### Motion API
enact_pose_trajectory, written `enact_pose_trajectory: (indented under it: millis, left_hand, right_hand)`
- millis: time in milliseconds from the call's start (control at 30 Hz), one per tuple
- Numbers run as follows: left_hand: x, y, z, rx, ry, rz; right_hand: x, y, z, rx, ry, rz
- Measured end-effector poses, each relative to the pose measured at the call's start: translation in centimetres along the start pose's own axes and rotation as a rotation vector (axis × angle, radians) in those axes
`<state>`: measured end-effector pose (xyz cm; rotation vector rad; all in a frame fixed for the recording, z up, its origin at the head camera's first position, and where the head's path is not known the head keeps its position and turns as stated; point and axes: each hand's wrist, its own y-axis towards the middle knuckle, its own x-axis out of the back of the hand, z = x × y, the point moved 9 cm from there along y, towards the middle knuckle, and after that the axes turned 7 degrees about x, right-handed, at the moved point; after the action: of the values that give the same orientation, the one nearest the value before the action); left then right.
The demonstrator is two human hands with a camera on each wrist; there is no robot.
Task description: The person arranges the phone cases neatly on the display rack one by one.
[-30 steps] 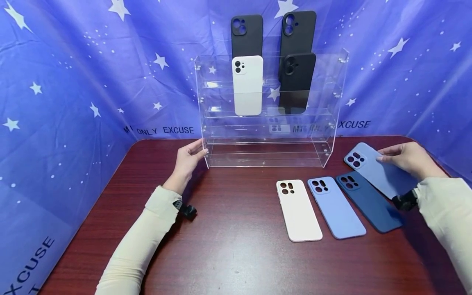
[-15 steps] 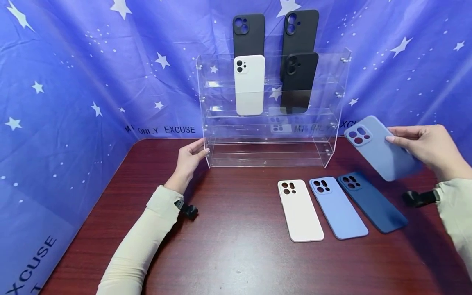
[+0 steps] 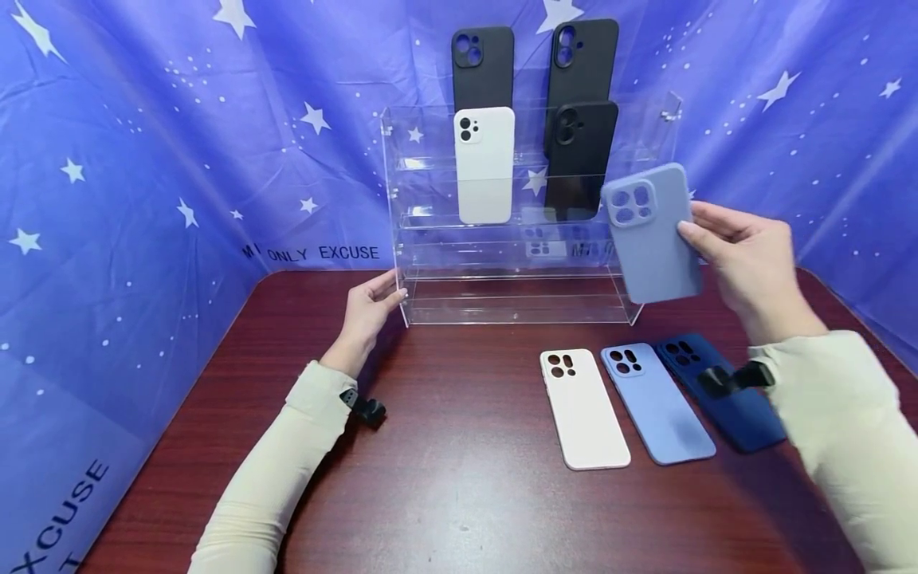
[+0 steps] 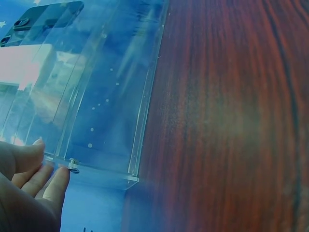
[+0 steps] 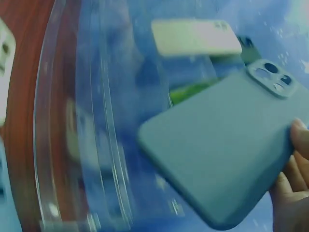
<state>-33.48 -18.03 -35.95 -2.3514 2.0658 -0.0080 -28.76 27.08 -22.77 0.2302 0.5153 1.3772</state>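
Note:
My right hand [image 3: 753, 259] pinches a greyish-blue phone case [image 3: 656, 247] by its side edge, thumb on the back face. The case is tilted in the air before the right end of a clear acrylic display stand [image 3: 459, 311]; the right wrist view shows the same case [image 5: 227, 145] large. My left hand [image 3: 369, 311] holds the stand's left side panel low down, with thumb and fingers at its edge. On the stand's upper tiers are a white phone case [image 3: 484, 175], a black case [image 3: 584, 159], and two more black cases behind them.
On the table [image 3: 402, 494], right of centre, lie a cream phone case [image 3: 584, 414], a light blue case [image 3: 663, 410] and a dark blue case [image 3: 753, 414], partly under the right wrist's camera [image 3: 720, 381]. A starry blue curtain [image 3: 315, 175] hangs behind.
My right hand has lifted the greyish-blue phone case off the table at the right and carried it up and left to the stand, turning it more upright. The left hand has stayed put.

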Motion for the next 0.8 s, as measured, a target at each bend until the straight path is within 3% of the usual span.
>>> enact_pose_trajectory:
  millis: [167, 400, 600, 800]
  left_hand:
    - [0.0, -0.1, 0.0, 0.002, 0.005, -0.004]
    - [0.0, 0.0, 0.2, 0.011, 0.008, -0.006]
    - [0.1, 0.0, 0.2, 0.008, -0.014, -0.004]
    - [0.1, 0.0, 0.2, 0.01, -0.003, -0.004]
  right_hand:
    - [-4.3, 0.3, -1.3, 0.023, 0.281, -0.056]
    - [-9.1, 1.3, -3.3, 0.007, 0.435, -0.17]
    - [-12.9, 2.8, -4.5, 0.0, 0.461, -0.241]
    - [-16.0, 4.0, -5.7, -0.001, 0.383, -0.241]
